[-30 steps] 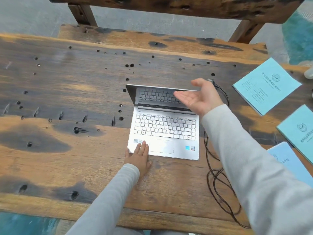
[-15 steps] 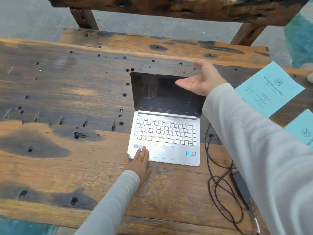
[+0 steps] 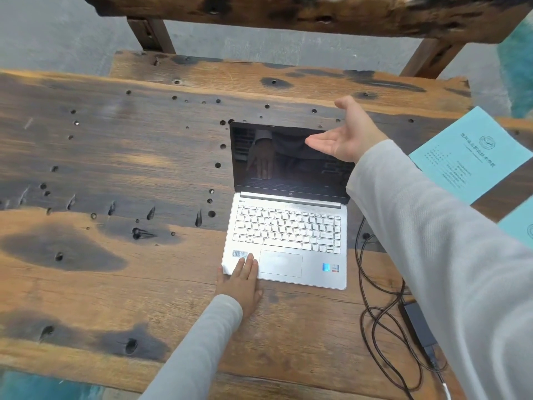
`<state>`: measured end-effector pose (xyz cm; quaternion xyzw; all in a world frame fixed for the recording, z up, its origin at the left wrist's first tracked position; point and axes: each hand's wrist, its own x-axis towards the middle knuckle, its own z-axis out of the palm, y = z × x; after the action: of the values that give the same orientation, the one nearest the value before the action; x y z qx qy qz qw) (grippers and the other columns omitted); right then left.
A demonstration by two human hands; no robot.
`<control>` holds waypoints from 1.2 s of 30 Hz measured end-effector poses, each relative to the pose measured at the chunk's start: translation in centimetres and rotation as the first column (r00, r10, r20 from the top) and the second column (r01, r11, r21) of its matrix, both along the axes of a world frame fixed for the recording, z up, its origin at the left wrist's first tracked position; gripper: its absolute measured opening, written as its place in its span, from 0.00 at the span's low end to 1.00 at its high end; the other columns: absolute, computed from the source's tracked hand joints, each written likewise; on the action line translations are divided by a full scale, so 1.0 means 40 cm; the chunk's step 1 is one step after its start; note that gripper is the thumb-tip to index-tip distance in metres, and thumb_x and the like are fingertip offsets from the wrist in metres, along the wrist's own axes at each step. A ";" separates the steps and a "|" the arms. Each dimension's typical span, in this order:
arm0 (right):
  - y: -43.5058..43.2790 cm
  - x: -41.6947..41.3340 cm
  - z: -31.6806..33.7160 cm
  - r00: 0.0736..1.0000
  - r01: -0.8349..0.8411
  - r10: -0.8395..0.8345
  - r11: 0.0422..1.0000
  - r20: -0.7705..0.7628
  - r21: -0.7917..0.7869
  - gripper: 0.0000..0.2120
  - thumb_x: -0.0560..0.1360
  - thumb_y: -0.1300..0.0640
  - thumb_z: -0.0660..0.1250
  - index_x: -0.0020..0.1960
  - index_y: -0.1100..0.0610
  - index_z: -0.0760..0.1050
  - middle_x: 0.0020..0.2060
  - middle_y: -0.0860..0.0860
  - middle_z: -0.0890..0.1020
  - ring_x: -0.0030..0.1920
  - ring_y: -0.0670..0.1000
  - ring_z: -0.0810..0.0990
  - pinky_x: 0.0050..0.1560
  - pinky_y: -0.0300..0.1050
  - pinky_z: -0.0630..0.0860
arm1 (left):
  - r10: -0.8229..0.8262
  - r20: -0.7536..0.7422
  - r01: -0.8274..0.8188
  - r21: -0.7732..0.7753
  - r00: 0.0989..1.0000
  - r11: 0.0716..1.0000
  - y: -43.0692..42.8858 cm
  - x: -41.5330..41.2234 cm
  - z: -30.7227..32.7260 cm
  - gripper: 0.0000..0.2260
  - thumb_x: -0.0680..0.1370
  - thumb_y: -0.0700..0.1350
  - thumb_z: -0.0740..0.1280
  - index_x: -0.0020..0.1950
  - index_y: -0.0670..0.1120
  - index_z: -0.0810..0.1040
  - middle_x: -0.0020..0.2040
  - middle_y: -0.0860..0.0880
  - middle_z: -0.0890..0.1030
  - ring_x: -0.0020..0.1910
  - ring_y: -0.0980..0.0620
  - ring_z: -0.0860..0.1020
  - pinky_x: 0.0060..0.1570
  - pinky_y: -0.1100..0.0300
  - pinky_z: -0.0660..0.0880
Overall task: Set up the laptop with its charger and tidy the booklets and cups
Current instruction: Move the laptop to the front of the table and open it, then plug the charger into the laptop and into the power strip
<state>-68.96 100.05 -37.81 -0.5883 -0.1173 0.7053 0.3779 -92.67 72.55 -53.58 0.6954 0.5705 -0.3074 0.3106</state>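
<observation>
While the left hand lies flat on the laptop, the right hand spreads at its screen.

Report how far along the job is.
Done: laptop lid is up, screen dark. In hand: left hand rests on the palm rest, open right hand at the lid's top edge. Left: charger lies beside it, connection hidden; blue booklets scattered; no cups in view.

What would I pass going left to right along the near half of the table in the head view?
left hand → touchpad → charger cable → charger brick. The right hand is left out, as it overlaps the laptop.
</observation>
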 end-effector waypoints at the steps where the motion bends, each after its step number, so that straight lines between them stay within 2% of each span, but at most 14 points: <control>1: 0.001 0.000 0.000 1.000 -0.001 0.001 1.000 -0.002 0.003 0.35 0.79 0.46 0.65 0.80 0.51 0.53 0.63 0.77 0.72 0.56 0.71 0.80 0.58 0.61 0.81 | -0.003 -0.002 0.003 0.003 1.000 1.000 0.000 -0.001 0.000 0.32 0.84 0.57 0.50 0.81 0.47 0.38 0.81 0.51 0.34 0.80 0.51 0.39 0.75 0.34 0.44; 4: 0.003 -0.002 0.000 1.000 -0.003 0.003 1.000 -0.005 0.009 0.34 0.79 0.46 0.65 0.80 0.49 0.54 0.64 0.77 0.71 0.57 0.71 0.80 0.58 0.60 0.81 | -0.021 -0.014 0.021 0.007 1.000 1.000 0.002 -0.002 -0.004 0.32 0.84 0.56 0.50 0.81 0.47 0.38 0.81 0.51 0.34 0.80 0.51 0.39 0.75 0.34 0.44; 8: 0.003 -0.005 -0.001 1.000 -0.008 0.008 1.000 0.005 0.005 0.35 0.79 0.46 0.66 0.80 0.51 0.54 0.65 0.75 0.72 0.58 0.69 0.80 0.56 0.60 0.82 | -0.022 -0.028 0.022 -0.005 0.999 1.000 0.009 0.001 0.000 0.32 0.84 0.56 0.50 0.81 0.47 0.38 0.81 0.51 0.35 0.80 0.51 0.40 0.75 0.34 0.44; 12: -0.004 -0.005 -0.007 0.992 -0.074 0.074 0.997 0.101 0.003 0.33 0.78 0.45 0.66 0.77 0.58 0.59 0.57 0.71 0.77 0.54 0.65 0.83 0.52 0.56 0.84 | -0.031 -0.043 0.031 -0.013 0.999 0.999 0.010 0.005 0.001 0.32 0.84 0.56 0.50 0.81 0.47 0.38 0.81 0.51 0.35 0.80 0.51 0.40 0.75 0.33 0.44; 16: -0.039 -0.013 -0.029 0.939 -0.207 0.201 0.978 0.278 -0.006 0.27 0.77 0.44 0.67 0.63 0.66 0.72 0.52 0.62 0.84 0.48 0.57 0.87 0.50 0.49 0.85 | -0.038 -0.039 0.037 -0.016 0.999 0.999 0.013 0.001 0.001 0.31 0.84 0.56 0.50 0.81 0.47 0.37 0.81 0.51 0.35 0.80 0.51 0.40 0.74 0.33 0.44; 19: -0.092 -0.036 -0.057 0.836 -0.302 0.245 0.952 0.491 0.039 0.16 0.77 0.45 0.67 0.54 0.58 0.78 0.50 0.57 0.86 0.46 0.51 0.87 0.46 0.42 0.84 | -0.069 -0.045 0.070 0.018 0.997 0.997 0.014 -0.004 0.006 0.31 0.84 0.55 0.49 0.81 0.47 0.39 0.82 0.51 0.37 0.81 0.50 0.42 0.74 0.32 0.43; 21: -0.138 -0.049 -0.079 0.776 -0.334 0.227 0.939 0.588 0.078 0.09 0.76 0.48 0.68 0.44 0.54 0.80 0.48 0.55 0.87 0.48 0.53 0.87 0.51 0.46 0.84 | -0.084 -0.050 0.087 0.052 0.995 0.995 0.015 -0.009 0.011 0.31 0.84 0.55 0.50 0.82 0.47 0.39 0.82 0.51 0.39 0.81 0.50 0.43 0.74 0.32 0.42; 22: -0.164 -0.053 -0.091 0.745 -0.358 0.226 0.929 0.628 0.091 0.10 0.76 0.48 0.68 0.42 0.54 0.81 0.46 0.53 0.87 0.50 0.54 0.87 0.55 0.48 0.83 | -0.082 -0.043 0.085 0.062 0.996 0.994 0.018 -0.010 0.016 0.31 0.84 0.55 0.50 0.81 0.47 0.39 0.82 0.51 0.40 0.81 0.49 0.43 0.74 0.32 0.42; 23: -0.193 -0.054 -0.101 0.695 -0.393 0.234 0.915 0.680 0.088 0.11 0.75 0.48 0.68 0.45 0.56 0.83 0.44 0.50 0.86 0.51 0.54 0.86 0.59 0.48 0.81 | -0.078 -0.032 0.081 0.074 0.996 0.994 0.022 -0.011 0.022 0.31 0.84 0.56 0.50 0.81 0.47 0.39 0.82 0.51 0.40 0.81 0.49 0.43 0.74 0.33 0.42; 25: -0.254 -0.055 -0.115 0.548 -0.474 0.264 0.880 0.794 0.035 0.20 0.76 0.46 0.66 0.62 0.57 0.81 0.45 0.46 0.83 0.58 0.53 0.81 0.62 0.43 0.72 | -0.076 -0.012 0.077 0.121 0.997 0.990 0.034 -0.011 0.038 0.32 0.84 0.57 0.50 0.81 0.47 0.39 0.82 0.51 0.40 0.81 0.48 0.43 0.74 0.33 0.43; 27: -0.322 -0.059 -0.133 0.438 -0.524 0.281 0.852 0.854 -0.012 0.28 0.77 0.45 0.64 0.75 0.55 0.70 0.57 0.50 0.83 0.66 0.55 0.76 0.63 0.47 0.70 | -0.089 0.005 0.087 0.175 0.996 0.981 0.054 -0.009 0.059 0.32 0.83 0.58 0.50 0.81 0.47 0.39 0.82 0.50 0.39 0.81 0.48 0.43 0.75 0.35 0.44; 29: -0.390 -0.070 -0.150 0.381 -0.563 0.295 0.826 0.876 -0.033 0.32 0.80 0.44 0.62 0.79 0.56 0.62 0.71 0.55 0.75 0.73 0.58 0.70 0.69 0.53 0.68 | -0.121 0.020 0.114 0.228 0.992 0.967 0.078 -0.003 0.083 0.32 0.84 0.58 0.49 0.81 0.47 0.38 0.82 0.50 0.39 0.81 0.47 0.41 0.75 0.35 0.43; 31: -0.446 -0.082 -0.163 0.309 -0.599 0.301 0.798 0.902 -0.061 0.34 0.81 0.43 0.61 0.81 0.55 0.56 0.78 0.55 0.65 0.78 0.58 0.63 0.75 0.55 0.62 | -0.158 0.025 0.144 0.293 0.987 0.945 0.101 0.007 0.107 0.32 0.84 0.60 0.48 0.81 0.47 0.38 0.82 0.50 0.39 0.81 0.46 0.41 0.75 0.35 0.42; 36: -0.562 -0.090 -0.158 0.208 -0.558 0.285 0.820 0.936 -0.125 0.37 0.81 0.37 0.57 0.82 0.51 0.48 0.82 0.57 0.51 0.82 0.58 0.46 0.79 0.59 0.52 | -0.228 0.043 0.188 0.427 0.973 0.885 0.129 0.033 0.163 0.33 0.83 0.63 0.45 0.82 0.48 0.40 0.82 0.50 0.40 0.81 0.45 0.41 0.75 0.36 0.42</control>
<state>-72.55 77.58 -44.14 -0.7733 -0.5505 0.2979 0.1013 -91.33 77.73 -47.05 0.8163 0.5304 -0.1767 0.1450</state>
